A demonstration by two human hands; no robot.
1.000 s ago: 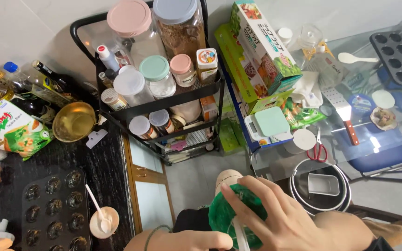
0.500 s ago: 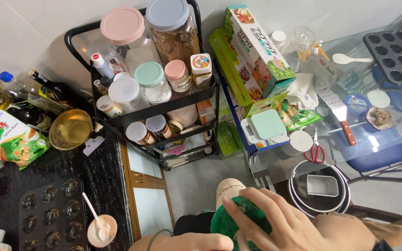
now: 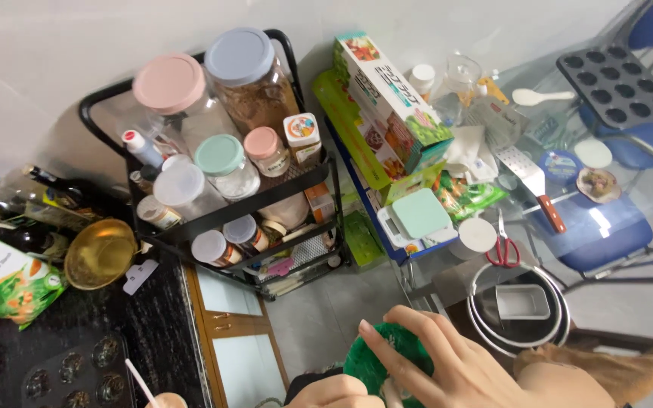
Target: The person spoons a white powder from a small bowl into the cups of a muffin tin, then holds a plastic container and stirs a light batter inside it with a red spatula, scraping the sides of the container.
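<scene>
Two hands [image 3: 447, 370] around green lid [image 3: 376, 363]

right hand [image 3: 447, 363] | slid slightly left across green lid [image 3: 376, 361] | left hand [image 3: 334, 393] lower

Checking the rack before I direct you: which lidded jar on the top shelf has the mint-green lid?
The short jar of white powder, front middle of the rack's top shelf. The two tall jars behind have a pink lid and a grey-blue lid.
</scene>
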